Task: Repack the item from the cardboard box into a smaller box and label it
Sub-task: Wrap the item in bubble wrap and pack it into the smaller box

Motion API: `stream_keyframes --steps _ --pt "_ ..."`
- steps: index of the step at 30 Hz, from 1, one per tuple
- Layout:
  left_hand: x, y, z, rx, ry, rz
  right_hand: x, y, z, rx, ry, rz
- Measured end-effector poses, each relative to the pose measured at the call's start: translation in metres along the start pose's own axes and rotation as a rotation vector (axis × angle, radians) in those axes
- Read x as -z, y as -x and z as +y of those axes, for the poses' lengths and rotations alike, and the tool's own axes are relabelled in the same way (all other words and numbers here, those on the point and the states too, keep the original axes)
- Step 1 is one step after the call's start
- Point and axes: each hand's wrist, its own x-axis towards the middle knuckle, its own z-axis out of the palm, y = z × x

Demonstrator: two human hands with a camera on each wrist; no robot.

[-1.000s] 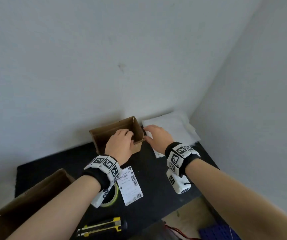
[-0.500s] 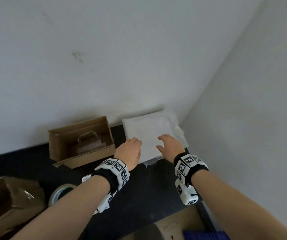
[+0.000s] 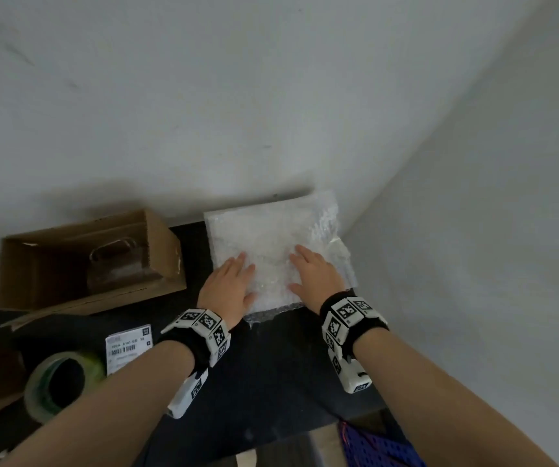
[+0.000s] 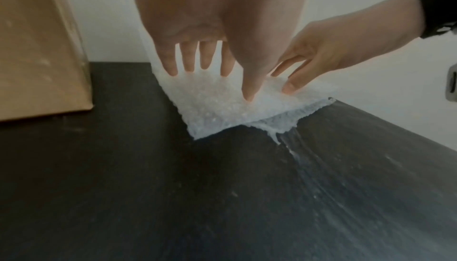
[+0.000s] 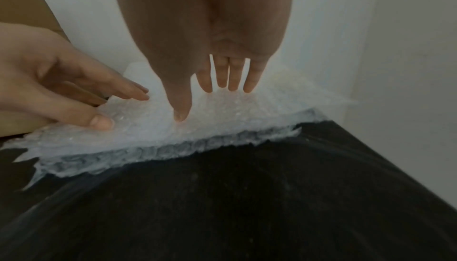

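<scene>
1. Both hands lie palm-down with straight, spread fingers on the bubble wrap [image 3: 273, 244]; the left hand [image 3: 229, 286] presses its near left part, the right hand [image 3: 315, 276] its near right part. Neither grips anything.
2. The item [image 3: 116, 264] inside the small cardboard box [image 3: 79, 261] is dim; only a metal loop on top shows. The label's [image 3: 129, 345] print is unreadable.
3. That open box stands on the black tabletop [image 3: 281, 358] just left of the left hand, apart from it. The tape roll [image 3: 59, 382] lies nearer, beside the left forearm.
</scene>
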Motion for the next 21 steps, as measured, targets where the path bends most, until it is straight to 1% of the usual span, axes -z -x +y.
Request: stream_keyframes --steps 4,7,11,17,19,21 --pt "-0.007 -0.001 0.003 0.022 0.089 0.073 -0.008 -0.004 0.002 0.006 -0.049 0.075" --pt "-0.005 -0.003 0.006 0.023 0.064 0.123 -0.012 -0.007 0.002 0.009 -0.059 0.139" --pt "0.000 -0.003 0.009 0.011 0.078 0.186 -0.009 -0.011 0.001 0.006 -0.080 0.179" --pt "0.019 0.003 0.011 -0.028 0.223 0.307 0.018 0.003 -0.003 -0.005 -0.199 0.305" --pt "0.031 0.005 0.015 -0.053 0.227 0.348 0.031 0.010 -0.005 -0.003 -0.209 0.340" --pt "0.044 0.009 0.018 -0.070 0.210 0.405 0.043 0.018 -0.007 -0.017 -0.194 0.406"
